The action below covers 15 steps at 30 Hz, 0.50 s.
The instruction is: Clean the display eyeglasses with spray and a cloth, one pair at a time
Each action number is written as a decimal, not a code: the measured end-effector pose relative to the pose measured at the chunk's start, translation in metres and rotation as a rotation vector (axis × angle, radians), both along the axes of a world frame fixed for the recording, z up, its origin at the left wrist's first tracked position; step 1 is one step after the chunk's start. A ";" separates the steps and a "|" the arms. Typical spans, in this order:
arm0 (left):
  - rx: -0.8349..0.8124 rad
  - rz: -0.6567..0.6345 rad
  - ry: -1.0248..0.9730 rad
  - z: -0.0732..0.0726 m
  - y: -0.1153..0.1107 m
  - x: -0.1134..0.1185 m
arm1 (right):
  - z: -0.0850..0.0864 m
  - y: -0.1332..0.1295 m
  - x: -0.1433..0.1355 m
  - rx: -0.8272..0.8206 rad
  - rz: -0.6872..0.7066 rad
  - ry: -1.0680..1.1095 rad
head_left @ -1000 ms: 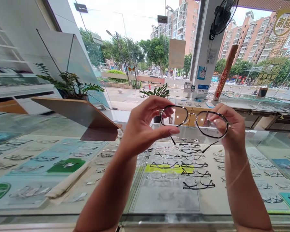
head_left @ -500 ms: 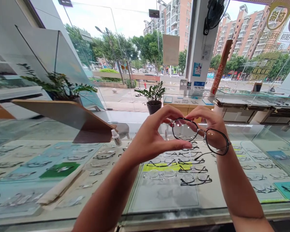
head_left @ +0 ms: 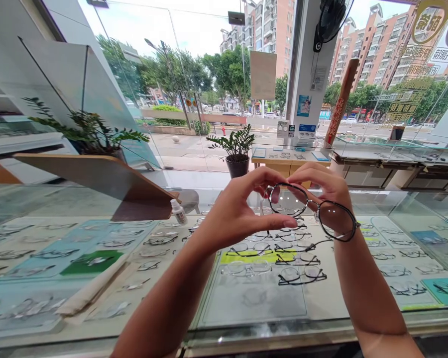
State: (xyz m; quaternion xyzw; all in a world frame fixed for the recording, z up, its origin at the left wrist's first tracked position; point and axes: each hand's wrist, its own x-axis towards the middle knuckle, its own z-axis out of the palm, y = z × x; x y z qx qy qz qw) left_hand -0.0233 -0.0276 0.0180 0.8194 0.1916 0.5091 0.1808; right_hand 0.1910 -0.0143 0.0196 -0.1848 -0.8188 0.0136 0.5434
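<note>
A pair of eyeglasses (head_left: pixel 313 203) with thin black rims and a silver bridge is held up over the glass display case (head_left: pixel 261 318). My left hand (head_left: pixel 239 209) grips it by the left lens, fingers at the upper rim and thumb stretched out below. From behind, my right hand (head_left: pixel 324 183) curls its fingers over the top near the bridge; part of them is hidden by the lenses. The right lens hangs lower than the left, in front of my right wrist. Under the glass lie black-framed glasses (head_left: pixel 302 276) and clear-framed glasses (head_left: pixel 246 269).
A small white bottle (head_left: pixel 178 213) stands left of my left hand, near a slanted brown board (head_left: pixel 134 191). A potted plant (head_left: pixel 237 164) is beyond the case. Several more glasses lie in rows to both sides. A rolled beige cloth (head_left: pixel 93 288) lies at the left.
The eyeglasses have shifted slightly to the right and turned a little in my fingers. Both hands stay in nearly the same place.
</note>
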 end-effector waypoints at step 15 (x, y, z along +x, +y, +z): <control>-0.162 -0.020 -0.021 0.006 -0.007 -0.001 | 0.001 -0.004 0.000 0.058 -0.009 -0.055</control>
